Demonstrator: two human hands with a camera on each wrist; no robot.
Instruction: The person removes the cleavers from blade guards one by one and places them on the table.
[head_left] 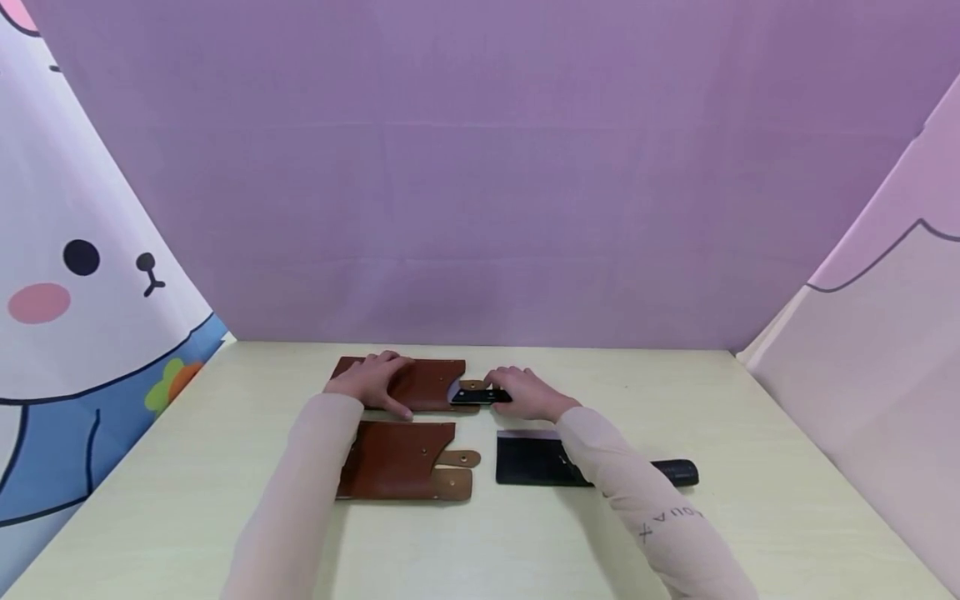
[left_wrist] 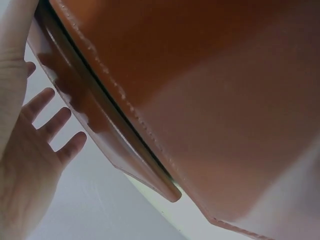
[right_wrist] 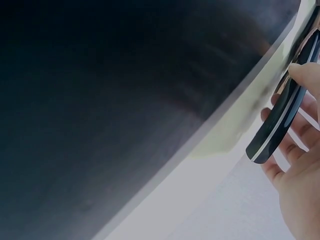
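A brown leather sheath (head_left: pixel 430 382) lies at the far side of the table, and a knife with a black riveted handle (head_left: pixel 470 397) sits in its right opening. Only a sliver of blade shows; the rest is hidden in the sheath. My right hand (head_left: pixel 527 393) grips the handle, thumb on one side and fingers on the other in the right wrist view. Over the left part of that sheath rests my left hand (head_left: pixel 372 382), thumb stretched toward the near edge. Its fingers (left_wrist: pixel 56 121) look spread and loose beside the sheath's edge in the left wrist view.
A second brown sheath (head_left: pixel 397 458) with snap straps lies nearer, just right of my left forearm. Beneath my right forearm is a broad dark cleaver (head_left: pixel 528 460), its black handle (head_left: pixel 678 472) pointing right. A purple cloth wall (head_left: pixel 480 208) closes off the back of the table.
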